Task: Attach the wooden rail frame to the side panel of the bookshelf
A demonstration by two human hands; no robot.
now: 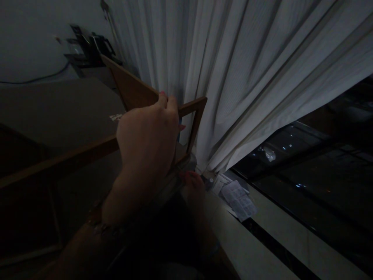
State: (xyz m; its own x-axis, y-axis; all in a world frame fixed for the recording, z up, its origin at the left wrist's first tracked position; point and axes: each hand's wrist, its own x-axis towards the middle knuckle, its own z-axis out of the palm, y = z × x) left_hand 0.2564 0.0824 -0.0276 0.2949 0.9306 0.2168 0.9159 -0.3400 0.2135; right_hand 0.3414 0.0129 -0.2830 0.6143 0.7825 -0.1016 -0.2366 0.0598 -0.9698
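In the middle of the dim view, my left hand (147, 134), a beaded bracelet at its wrist, is closed over the top rail of a wooden frame (196, 126). A long wooden bar (84, 153) runs from this hand toward the left edge. Behind the knuckles stands a tilted brown wooden panel (132, 85). Lower down, my right hand (194, 184) has its fingers drawn together at the frame's bottom corner. Whatever those fingers pinch is too dark and small to make out. My left hand hides part of the frame.
White curtains (233, 77) hang close behind the frame. Printed papers (239, 198) lie on the pale floor (230, 229) to the right, beside dark glass (305, 167). A grey surface (72, 105) extends at left, with a dark kettle-like appliance (100, 46) beyond.
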